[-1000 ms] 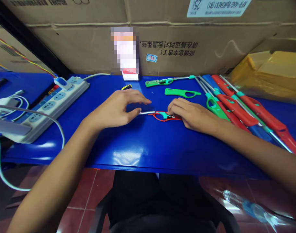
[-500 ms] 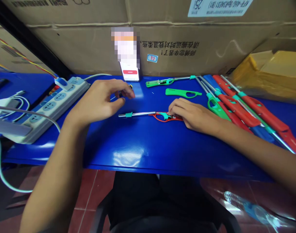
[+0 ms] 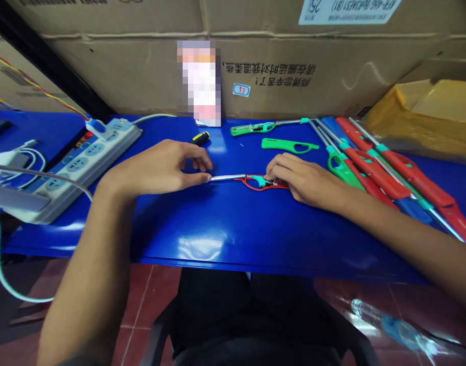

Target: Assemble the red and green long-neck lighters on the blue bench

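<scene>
An opened red lighter (image 3: 260, 183) with a turquoise trigger and a long metal tube lies on the blue table. My right hand (image 3: 297, 180) has its fingers closed on the handle's inner parts. My left hand (image 3: 170, 165) is over the tube's far end, thumb and fingers curved apart, thumb tip beside the metal; the tube's tip is hidden. Behind the lighter lie a green half shell (image 3: 288, 146) and an opened green lighter (image 3: 252, 129). A black and yellow screwdriver (image 3: 200, 138) rests just behind my left hand.
Several red and green lighters (image 3: 385, 173) lie piled at the right, near a yellow-taped package (image 3: 427, 112). A power strip (image 3: 80, 165) with cables stands at the left. A lit phone (image 3: 207, 91) leans on the cardboard box (image 3: 141, 71) at the back.
My left hand has come down from the screwdriver to the lighter's metal tube, leaving the screwdriver on the table. My right hand stays at the red handle.
</scene>
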The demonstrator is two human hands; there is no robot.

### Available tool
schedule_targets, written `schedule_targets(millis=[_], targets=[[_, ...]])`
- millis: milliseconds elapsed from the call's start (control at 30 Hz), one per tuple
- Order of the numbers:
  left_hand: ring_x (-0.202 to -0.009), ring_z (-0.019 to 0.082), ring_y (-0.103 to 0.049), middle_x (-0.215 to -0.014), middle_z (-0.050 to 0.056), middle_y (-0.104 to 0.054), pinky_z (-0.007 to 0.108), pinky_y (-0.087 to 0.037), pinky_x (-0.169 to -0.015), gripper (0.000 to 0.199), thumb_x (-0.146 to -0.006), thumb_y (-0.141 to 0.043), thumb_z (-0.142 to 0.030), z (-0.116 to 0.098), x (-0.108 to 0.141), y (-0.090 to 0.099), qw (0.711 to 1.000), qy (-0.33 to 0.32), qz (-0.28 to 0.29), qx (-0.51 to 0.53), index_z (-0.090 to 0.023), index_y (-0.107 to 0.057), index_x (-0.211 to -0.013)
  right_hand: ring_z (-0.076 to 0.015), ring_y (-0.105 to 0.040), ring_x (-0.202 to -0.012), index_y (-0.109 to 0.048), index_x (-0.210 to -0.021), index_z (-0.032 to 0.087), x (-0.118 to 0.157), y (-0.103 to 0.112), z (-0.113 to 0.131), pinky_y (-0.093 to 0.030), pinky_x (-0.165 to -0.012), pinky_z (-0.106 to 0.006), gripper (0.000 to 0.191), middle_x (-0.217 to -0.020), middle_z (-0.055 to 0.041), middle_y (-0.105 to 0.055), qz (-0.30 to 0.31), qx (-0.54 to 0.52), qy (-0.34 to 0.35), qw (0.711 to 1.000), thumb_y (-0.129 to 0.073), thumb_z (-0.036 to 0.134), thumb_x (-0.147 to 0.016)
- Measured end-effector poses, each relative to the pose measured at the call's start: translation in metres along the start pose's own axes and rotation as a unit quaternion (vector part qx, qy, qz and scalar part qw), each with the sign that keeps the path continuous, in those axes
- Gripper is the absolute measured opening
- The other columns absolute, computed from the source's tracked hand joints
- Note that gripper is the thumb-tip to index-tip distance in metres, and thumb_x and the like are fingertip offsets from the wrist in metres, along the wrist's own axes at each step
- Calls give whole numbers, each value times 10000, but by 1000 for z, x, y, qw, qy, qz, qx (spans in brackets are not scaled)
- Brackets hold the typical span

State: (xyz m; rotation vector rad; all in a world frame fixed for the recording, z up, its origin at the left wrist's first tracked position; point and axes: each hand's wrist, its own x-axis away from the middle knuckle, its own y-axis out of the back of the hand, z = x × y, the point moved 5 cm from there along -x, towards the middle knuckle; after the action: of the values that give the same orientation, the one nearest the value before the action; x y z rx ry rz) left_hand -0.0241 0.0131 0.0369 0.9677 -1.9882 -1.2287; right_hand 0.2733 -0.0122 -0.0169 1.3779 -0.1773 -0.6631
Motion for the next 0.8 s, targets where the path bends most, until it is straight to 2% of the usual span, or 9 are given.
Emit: schedule_targets(millis=[67,133,233,300,367,433,633,800], targets=[[-942,276,-783,-1086,55,-848,380,-557,-869,366,-911,-663,-516,-4,0,4,999,2,-34,-13,-268,-859,-1095,-289,-627,-1184,-648,-1200,237,0,0,0,-573,-954,-423,499,-1258,-108,-678,-1,-1,-1,1000,-456,-83,-868],[-939,274,-770,-1057,57,-844,392,-553,-908,362,-946,-613,-498,-5,1,13,994,22,-103,-34,-247,-844,-1067,-287,-632,-1184,-645,-1199,236,0,0,0,-573,-951,-421,500,-1260,-108,-679,-3,2,-1,1000,-451,-88,-870],[-1007,287,-757,-1059,57,-835,420,-550,-991,306,-971,-590,-432,1,4,24,973,80,-211,-53,-233,-804,-1060,-281,-642,-1174,-644,-1197,233,0,-1,-1,-574,-938,-416,498,-1251,-107,-684,-6,4,1,1000,-438,-93,-883],[-1068,304,-751,-1083,58,-828,442,-546,-1038,247,-973,-604,-388,7,3,25,962,115,-242,-49,-238,-781,-1056,-278,-646,-1166,-647,-1196,232,0,-1,0,-576,-929,-412,492,-1246,-108,-685,-9,6,2,1000,-433,-93,-894],[-1093,315,-749,-1097,69,-819,461,-542,-1063,211,-972,-618,-353,11,0,22,959,128,-250,-43,-232,-771,-1053,-277,-648,-1168,-649,-1205,231,0,-1,0,-578,-931,-412,485,-1251,-110,-683,-11,7,3,1000,-431,-86,-910],[-1083,309,-750,-1121,83,-819,466,-546,-1059,212,-969,-617,-319,11,-6,15,961,115,-246,-41,-216,-775,-1065,-278,-649,-1174,-652,-1214,227,-1,-1,1,-581,-944,-416,475,-1258,-114,-682,-11,7,5,1000,-428,-79,-928],[-1044,275,-749,-1101,88,-836,445,-575,-1001,266,-962,-576,-278,-6,-27,-12,977,1,-209,-46,-205,-805,-1077,-278,-644,-1159,-649,-1243,208,-3,1,5,-580,-940,-417,450,-1254,-122,-682,2,16,4,1000,-407,-61,-975],[-1066,288,-736,-1078,94,-833,461,-565,-1008,285,-1025,-541,-321,-18,-32,-26,983,-56,-173,-39,-206,-798,-1072,-277,-620,-1158,-631,-1217,222,-3,1,6,-568,-933,-417,473,-1266,-114,-669,20,21,-4,1000,-423,-83,-921]])
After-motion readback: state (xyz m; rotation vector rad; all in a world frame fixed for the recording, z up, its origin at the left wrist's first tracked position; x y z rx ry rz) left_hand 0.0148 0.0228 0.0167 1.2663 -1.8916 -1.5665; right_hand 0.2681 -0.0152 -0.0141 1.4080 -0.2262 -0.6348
